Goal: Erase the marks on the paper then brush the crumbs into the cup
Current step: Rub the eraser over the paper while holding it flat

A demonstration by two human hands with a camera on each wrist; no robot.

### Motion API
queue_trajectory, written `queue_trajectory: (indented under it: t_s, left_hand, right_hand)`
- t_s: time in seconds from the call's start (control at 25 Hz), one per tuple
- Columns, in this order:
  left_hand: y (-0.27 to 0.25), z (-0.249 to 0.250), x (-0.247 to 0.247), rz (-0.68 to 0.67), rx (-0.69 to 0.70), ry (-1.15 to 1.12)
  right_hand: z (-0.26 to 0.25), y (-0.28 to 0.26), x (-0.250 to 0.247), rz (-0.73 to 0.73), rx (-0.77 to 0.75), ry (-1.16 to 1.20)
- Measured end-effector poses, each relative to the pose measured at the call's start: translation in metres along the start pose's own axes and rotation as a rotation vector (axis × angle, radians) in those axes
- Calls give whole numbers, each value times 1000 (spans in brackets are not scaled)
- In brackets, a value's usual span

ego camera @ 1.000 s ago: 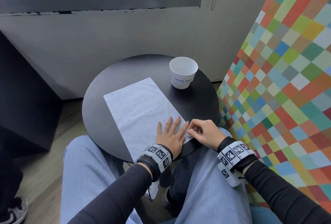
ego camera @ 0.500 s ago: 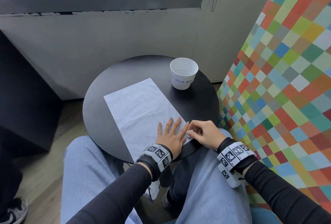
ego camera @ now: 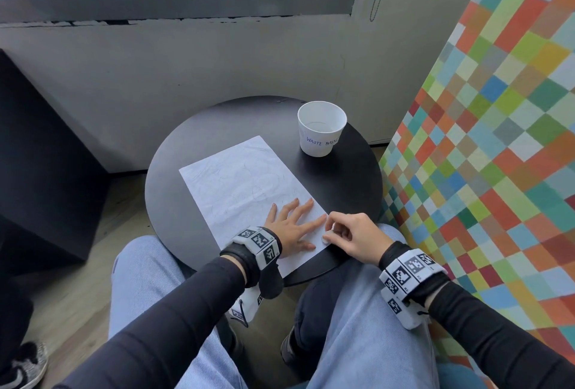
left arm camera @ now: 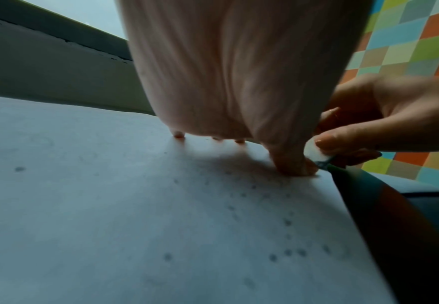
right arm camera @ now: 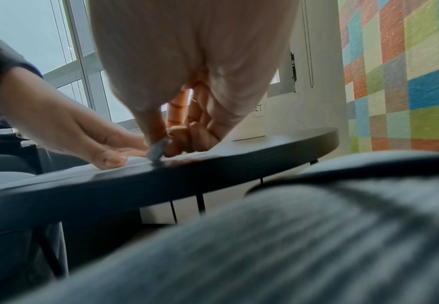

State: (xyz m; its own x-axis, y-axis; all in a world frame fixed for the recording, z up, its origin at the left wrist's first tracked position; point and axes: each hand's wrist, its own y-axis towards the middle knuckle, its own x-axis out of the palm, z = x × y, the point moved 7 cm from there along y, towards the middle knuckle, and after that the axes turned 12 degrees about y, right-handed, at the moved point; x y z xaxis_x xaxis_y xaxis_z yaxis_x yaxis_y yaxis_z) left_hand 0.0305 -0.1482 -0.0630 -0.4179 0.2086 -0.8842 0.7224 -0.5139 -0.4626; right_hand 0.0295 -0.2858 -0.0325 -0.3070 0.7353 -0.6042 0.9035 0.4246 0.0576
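Observation:
A white sheet of paper (ego camera: 245, 183) with faint pencil scribbles lies on a round black table (ego camera: 193, 152). My left hand (ego camera: 291, 224) presses flat on the paper's near right part, fingers spread. My right hand (ego camera: 348, 233) pinches a small white eraser (ego camera: 326, 238) at the paper's right edge, beside the left thumb. In the left wrist view the eraser (left arm camera: 314, 153) sits under the right thumb, and dark crumbs (left arm camera: 287, 222) dot the paper (left arm camera: 109, 205). In the right wrist view the eraser (right arm camera: 156, 151) touches the table top. A white paper cup (ego camera: 320, 129) marked "WASTE BASKET" stands at the table's far right.
A multicoloured checkered panel (ego camera: 497, 140) rises close on the right of the table. A grey wall and window sill (ego camera: 186, 56) lie behind it. My knees in blue jeans (ego camera: 357, 326) sit under the near edge. A dark cabinet (ego camera: 37, 155) stands left.
The left hand stays pressed on the paper. The right hand has shifted slightly toward me along the paper's right edge with the eraser.

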Motion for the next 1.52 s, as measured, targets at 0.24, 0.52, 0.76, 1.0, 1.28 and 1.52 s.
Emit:
queue_trajectory:
  t_s: [0.24,0.52,0.76,1.0,1.28,1.52]
  left_hand:
    - [2,0,-1,-13,-3,21]
    - [2,0,-2,-16,-17,50]
    - [1,1,-4,-18,-21,56]
    - [1,1,-6,-23,-24,73]
    - [2,1,-6,-35,-22,85]
    - [2,1,-6,-46,-25,87]
  right_hand:
    - [2,0,1,6,12,7]
    - [3,3,-2,60,13,-18]
    - [9,7,-9,134,32,-22]
    - [8,8,-5,110,22,-29]
    - [9,9,-1,104,32,-16]
    - [-4,4,11,-8,-32,20]
